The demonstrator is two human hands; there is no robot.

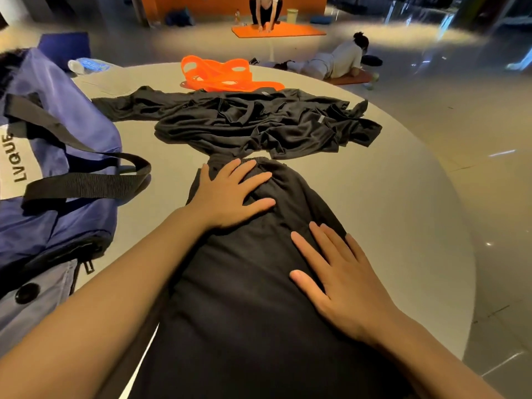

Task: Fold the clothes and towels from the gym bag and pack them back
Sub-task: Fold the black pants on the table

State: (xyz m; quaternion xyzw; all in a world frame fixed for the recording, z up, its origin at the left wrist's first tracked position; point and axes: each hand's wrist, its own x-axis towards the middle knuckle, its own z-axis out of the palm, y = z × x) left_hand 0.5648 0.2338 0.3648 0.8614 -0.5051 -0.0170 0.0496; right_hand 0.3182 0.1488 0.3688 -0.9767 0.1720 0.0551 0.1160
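Note:
A pair of black pants (pixel 247 298) lies lengthwise on the round grey table (pixel 388 197), waistband at the far end. My left hand (pixel 227 194) presses flat on the pants just below the waistband, fingers spread. Nearer to me, my right hand (pixel 339 280) lies flat on the right side of the pants, fingers straight. Beyond the waistband lies a crumpled black shirt (pixel 259 122), spread across the table. The blue gym bag (pixel 49 174) stands at the left with its black straps draped toward the pants.
Orange resistance bands (pixel 221 73) lie at the table's far side, and a plastic water bottle (pixel 86 64) sits behind the bag. Past the table, two people exercise on orange mats (pixel 276 30) on the floor.

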